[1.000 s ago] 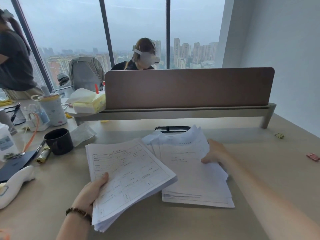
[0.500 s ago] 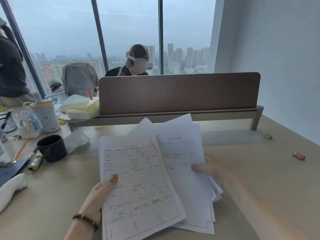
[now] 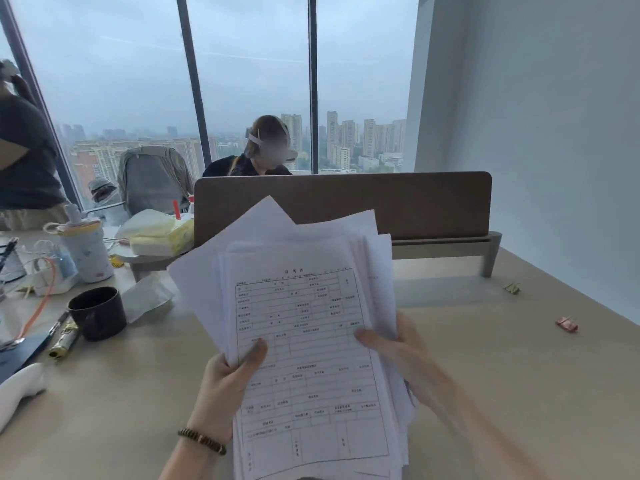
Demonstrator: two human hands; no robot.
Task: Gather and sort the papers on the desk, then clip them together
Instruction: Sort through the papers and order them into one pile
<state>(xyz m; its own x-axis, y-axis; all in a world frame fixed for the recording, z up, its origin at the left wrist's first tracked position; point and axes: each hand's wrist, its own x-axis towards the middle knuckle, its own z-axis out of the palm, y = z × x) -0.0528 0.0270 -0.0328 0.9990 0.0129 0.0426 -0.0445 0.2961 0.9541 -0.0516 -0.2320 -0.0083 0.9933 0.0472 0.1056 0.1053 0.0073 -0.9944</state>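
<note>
- We are looking at one stack of papers lifted above the bench in the lower middle of the frame; its bottom edge is cut off by the frame, so we cannot count the sheets.
- The top sheet is showing a printed form with ruled boxes, but the writing is too small for us to read.
- The sheets behind it are fanning out unevenly toward the upper left and the right, their corners sticking out.
- The left hand is gripping the stack's left edge, thumb lying on the top sheet, the other fingers hidden behind the paper.
- The right hand is holding the right edge the same way, thumb on top; its forearm is blurring toward the lower right corner.
- We are counting two small clips at the right of the frame, well apart from the stack: a green clip and, nearer the edge, a pink clip; their shapes are hard to make out.
- At the left of the frame one dark mug is standing beside a tissue pack and a padded bottle.
- Behind the brown divider one seated person is partly hidden; a second person is cut off at the upper left.
</note>
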